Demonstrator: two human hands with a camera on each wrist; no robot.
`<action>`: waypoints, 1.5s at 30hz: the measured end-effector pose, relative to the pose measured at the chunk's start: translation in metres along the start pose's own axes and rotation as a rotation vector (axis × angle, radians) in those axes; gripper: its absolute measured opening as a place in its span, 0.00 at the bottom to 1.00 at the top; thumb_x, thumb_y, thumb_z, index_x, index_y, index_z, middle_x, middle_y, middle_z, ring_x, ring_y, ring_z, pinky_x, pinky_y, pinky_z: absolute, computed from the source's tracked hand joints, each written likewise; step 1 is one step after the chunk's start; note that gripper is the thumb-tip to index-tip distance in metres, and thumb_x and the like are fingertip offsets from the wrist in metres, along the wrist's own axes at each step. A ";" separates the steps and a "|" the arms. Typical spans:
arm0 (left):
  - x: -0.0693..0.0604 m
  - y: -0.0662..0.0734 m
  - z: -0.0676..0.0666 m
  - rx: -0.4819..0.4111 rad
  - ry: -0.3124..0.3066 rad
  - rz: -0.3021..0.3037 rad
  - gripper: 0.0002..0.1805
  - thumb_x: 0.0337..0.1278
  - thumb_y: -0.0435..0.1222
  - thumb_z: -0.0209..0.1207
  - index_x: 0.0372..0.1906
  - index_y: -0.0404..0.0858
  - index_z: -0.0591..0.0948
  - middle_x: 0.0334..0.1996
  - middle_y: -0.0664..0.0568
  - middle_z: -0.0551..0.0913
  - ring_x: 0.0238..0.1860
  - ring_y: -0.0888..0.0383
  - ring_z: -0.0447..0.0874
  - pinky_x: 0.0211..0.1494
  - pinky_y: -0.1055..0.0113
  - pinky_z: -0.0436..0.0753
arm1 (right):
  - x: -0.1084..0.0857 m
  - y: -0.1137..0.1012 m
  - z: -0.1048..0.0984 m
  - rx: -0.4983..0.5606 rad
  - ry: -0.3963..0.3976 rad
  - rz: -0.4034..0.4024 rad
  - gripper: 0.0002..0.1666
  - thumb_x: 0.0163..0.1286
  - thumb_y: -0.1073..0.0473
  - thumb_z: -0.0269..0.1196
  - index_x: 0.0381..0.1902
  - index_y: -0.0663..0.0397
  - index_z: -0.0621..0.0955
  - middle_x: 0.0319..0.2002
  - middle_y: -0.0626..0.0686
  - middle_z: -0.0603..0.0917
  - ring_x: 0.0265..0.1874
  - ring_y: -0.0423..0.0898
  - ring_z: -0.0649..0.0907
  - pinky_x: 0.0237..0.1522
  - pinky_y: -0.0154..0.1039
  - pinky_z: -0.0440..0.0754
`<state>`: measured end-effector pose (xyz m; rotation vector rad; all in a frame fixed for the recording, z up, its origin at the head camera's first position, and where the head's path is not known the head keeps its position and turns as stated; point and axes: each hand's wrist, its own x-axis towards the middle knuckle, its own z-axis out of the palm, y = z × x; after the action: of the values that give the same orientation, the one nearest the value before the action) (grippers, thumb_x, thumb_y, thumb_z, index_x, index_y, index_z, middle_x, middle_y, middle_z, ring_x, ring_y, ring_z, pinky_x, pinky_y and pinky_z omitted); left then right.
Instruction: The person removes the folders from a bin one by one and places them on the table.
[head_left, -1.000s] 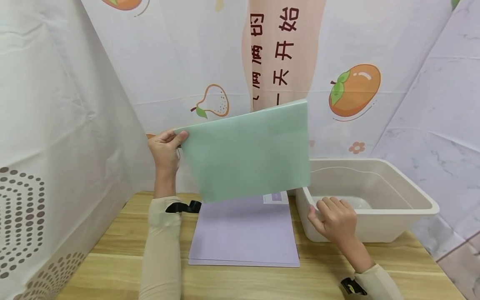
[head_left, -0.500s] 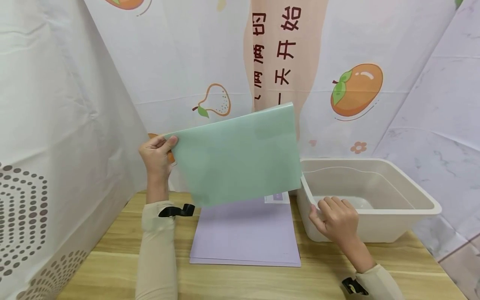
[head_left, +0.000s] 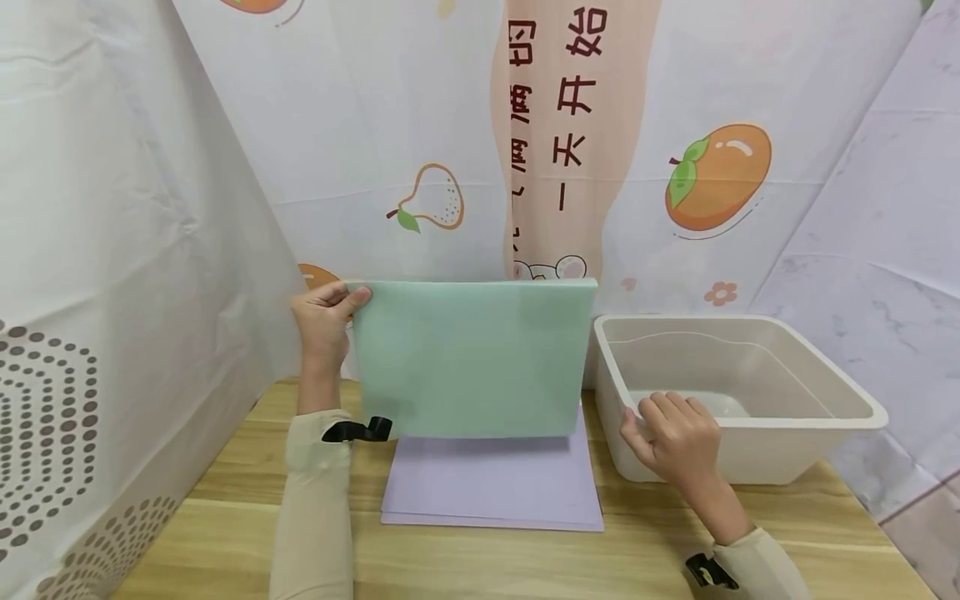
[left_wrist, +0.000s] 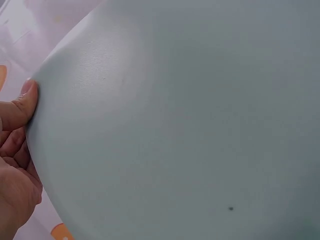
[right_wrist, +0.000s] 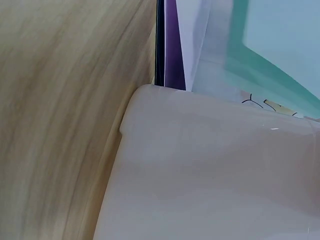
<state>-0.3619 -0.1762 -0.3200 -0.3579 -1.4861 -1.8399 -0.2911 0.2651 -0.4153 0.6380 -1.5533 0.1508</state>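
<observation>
My left hand (head_left: pixel 324 321) pinches a mint-green plastic folder (head_left: pixel 472 358) by its upper left corner. The folder hangs raised above a stack of light purple folders (head_left: pixel 495 492) on the table and hides their far part. In the left wrist view the green surface (left_wrist: pixel 175 125) fills most of the picture, with the thumb (left_wrist: pixel 26 102) on its front at the edge. My right hand (head_left: pixel 675 437) grips the near left rim of a light grey plastic bin (head_left: pixel 795 425), fingers curled over it. The right wrist view shows the bin's wall (right_wrist: pixel 200 160).
The wooden table (head_left: pixel 225 517) carries the stack and, right of it, the bin. A fruit-print cloth (head_left: pixel 337 108) hangs behind. White cloth (head_left: pixel 127 208) drapes the left side.
My left hand has shifted slightly left and lowered the green folder, whose tilted top edge is now about level. The right hand stays on the bin's rim.
</observation>
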 end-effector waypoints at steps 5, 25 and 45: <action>-0.006 -0.011 0.003 0.053 -0.062 -0.047 0.11 0.51 0.20 0.71 0.35 0.13 0.84 0.19 0.59 0.88 0.18 0.66 0.83 0.28 0.75 0.84 | -0.001 -0.001 0.002 0.004 0.000 0.000 0.22 0.60 0.56 0.55 0.10 0.54 0.63 0.10 0.49 0.64 0.10 0.45 0.61 0.13 0.39 0.54; -0.019 -0.028 0.019 0.184 -0.137 -0.102 0.10 0.53 0.24 0.72 0.37 0.18 0.86 0.18 0.66 0.86 0.19 0.68 0.80 0.27 0.77 0.80 | 0.000 0.002 0.000 -0.015 -0.017 -0.001 0.22 0.61 0.56 0.55 0.11 0.56 0.64 0.10 0.50 0.66 0.10 0.47 0.62 0.13 0.40 0.55; -0.029 -0.054 0.006 0.171 -0.147 -0.106 0.13 0.56 0.25 0.70 0.38 0.15 0.85 0.19 0.66 0.85 0.20 0.68 0.76 0.27 0.76 0.77 | -0.003 0.000 0.003 -0.017 -0.003 0.004 0.23 0.62 0.55 0.54 0.10 0.54 0.63 0.10 0.49 0.62 0.10 0.45 0.60 0.14 0.38 0.53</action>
<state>-0.3800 -0.1565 -0.3749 -0.3426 -1.7801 -1.7836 -0.2940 0.2642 -0.4188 0.6218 -1.5569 0.1393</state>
